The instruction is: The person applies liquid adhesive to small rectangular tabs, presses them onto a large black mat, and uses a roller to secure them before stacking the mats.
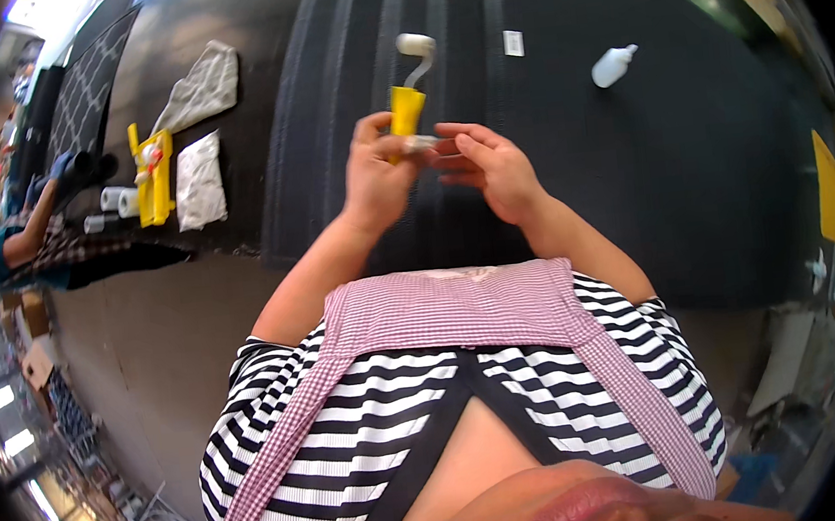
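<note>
My left hand [375, 167] grips the yellow handle of a small paint roller [408, 89], held upright over the dark table [630, 170]. Its bent metal shaft ends in a white roller head at the top. My right hand [489, 165] sits just to the right, fingers pinching a small whitish piece at the base of the handle where both hands meet. Both forearms rise from my striped shirt and pink checked apron.
A white squeeze bottle [613, 65] and a small white tag [513, 43] lie on the table beyond my hands. At the left are grey cloths [203, 88], a white bag [200, 179], a yellow tray [154, 174] and white rolls [116, 199]. Another person's arm [37, 222] works there.
</note>
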`<state>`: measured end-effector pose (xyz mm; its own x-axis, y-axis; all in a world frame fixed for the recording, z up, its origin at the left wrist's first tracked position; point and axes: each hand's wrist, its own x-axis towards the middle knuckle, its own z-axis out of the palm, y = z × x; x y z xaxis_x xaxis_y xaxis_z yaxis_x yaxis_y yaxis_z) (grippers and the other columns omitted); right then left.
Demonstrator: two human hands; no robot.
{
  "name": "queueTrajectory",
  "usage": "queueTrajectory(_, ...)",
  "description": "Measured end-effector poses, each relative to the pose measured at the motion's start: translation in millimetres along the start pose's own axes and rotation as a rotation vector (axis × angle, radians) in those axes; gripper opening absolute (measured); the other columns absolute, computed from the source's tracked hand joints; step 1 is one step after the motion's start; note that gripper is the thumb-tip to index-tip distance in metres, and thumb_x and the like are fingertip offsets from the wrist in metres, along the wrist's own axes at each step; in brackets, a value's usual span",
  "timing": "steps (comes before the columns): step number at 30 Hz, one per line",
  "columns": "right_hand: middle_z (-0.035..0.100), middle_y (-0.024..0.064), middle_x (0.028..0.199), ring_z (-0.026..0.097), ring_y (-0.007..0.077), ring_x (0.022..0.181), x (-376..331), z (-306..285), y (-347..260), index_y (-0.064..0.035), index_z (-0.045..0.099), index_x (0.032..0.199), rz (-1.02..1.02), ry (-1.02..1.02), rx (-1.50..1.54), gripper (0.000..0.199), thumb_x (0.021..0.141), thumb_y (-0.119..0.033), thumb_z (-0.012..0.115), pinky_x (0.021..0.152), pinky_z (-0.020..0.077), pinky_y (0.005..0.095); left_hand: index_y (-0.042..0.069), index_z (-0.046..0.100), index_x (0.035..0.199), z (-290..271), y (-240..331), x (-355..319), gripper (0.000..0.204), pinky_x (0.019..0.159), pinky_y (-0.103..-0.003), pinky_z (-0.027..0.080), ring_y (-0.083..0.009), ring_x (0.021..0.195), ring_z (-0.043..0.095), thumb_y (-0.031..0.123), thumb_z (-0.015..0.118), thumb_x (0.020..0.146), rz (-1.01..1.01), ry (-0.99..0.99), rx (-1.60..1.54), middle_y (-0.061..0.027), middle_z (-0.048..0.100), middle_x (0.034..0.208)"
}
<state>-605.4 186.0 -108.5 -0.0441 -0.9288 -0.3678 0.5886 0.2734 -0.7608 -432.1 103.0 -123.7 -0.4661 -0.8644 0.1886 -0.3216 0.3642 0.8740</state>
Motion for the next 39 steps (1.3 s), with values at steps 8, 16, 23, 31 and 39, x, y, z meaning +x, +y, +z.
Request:
queueTrajectory(8, 0.063, 0.0040, 0.094, 0.062, 0.0119, 0.078, -6, -51, 10, -0.0053, 0.057, 0.122, -0.223, 0.325, 0.003, 0.024, 0.100, -0.015, 0.057, 0.068, 0.0531, 0.0244, 0.011, 0.079, 0.090, 59, 42, -23, 0.010, 0.109, -0.040, 0.041, -0.0297, 0.136, 0.046, 0.010, 0.081, 0.080, 0.302, -0.293, -0.214, -0.0123, 0.042, 0.154)
queueTrajectory(16, 0.058, 0.0277, 0.122, 0.058, 0.0425, 0.114, 21, -92, -21, 0.0022, 0.036, 0.150, -0.515, 0.646, -1.153, 0.063, 0.093, -0.015, 0.055, 0.098, 0.0474, 0.0441, 0.009, 0.077, 0.091, 62, 0, -14, 0.013, 0.103, -0.042, 0.046, -0.0290, 0.124, 0.056, 0.005, 0.079, 0.079, 0.392, -0.553, -0.090, -0.0085, 0.065, 0.131)
queueTrajectory(23, 0.062, 0.0252, 0.124, 0.060, 0.0410, 0.114, 40, -79, -45, -0.0019, 0.041, 0.150, -0.390, 0.627, -1.305, 0.061, 0.092, -0.016, 0.054, 0.101, 0.0469, 0.0425, 0.010, 0.077, 0.090, 65, 1, -13, 0.012, 0.102, -0.042, 0.046, -0.0292, 0.124, 0.055, 0.004, 0.077, 0.079, 0.405, -0.563, -0.042, -0.0076, 0.068, 0.127)
queueTrajectory(31, 0.065, 0.0238, 0.118, 0.069, 0.0313, 0.089, 58, -94, -55, -0.0050, 0.039, 0.152, -0.310, 0.636, -1.326, 0.061, 0.094, -0.016, 0.055, 0.086, 0.0544, 0.0379, 0.009, 0.077, 0.087, 68, -1, -13, 0.012, 0.100, -0.041, 0.048, -0.0274, 0.120, 0.058, 0.006, 0.079, 0.075, 0.430, -0.521, -0.033, -0.0067, 0.070, 0.122)
queueTrajectory(39, 0.062, 0.0216, 0.125, 0.067, 0.0286, 0.087, 65, -88, -85, -0.0029, 0.042, 0.150, -0.132, 0.577, -1.157, 0.060, 0.092, -0.013, 0.050, 0.083, 0.0539, 0.0356, 0.010, 0.077, 0.089, 66, -2, -13, 0.012, 0.101, -0.042, 0.047, -0.0294, 0.124, 0.055, 0.003, 0.077, 0.079, 0.420, -0.549, -0.056, -0.0079, 0.068, 0.127)
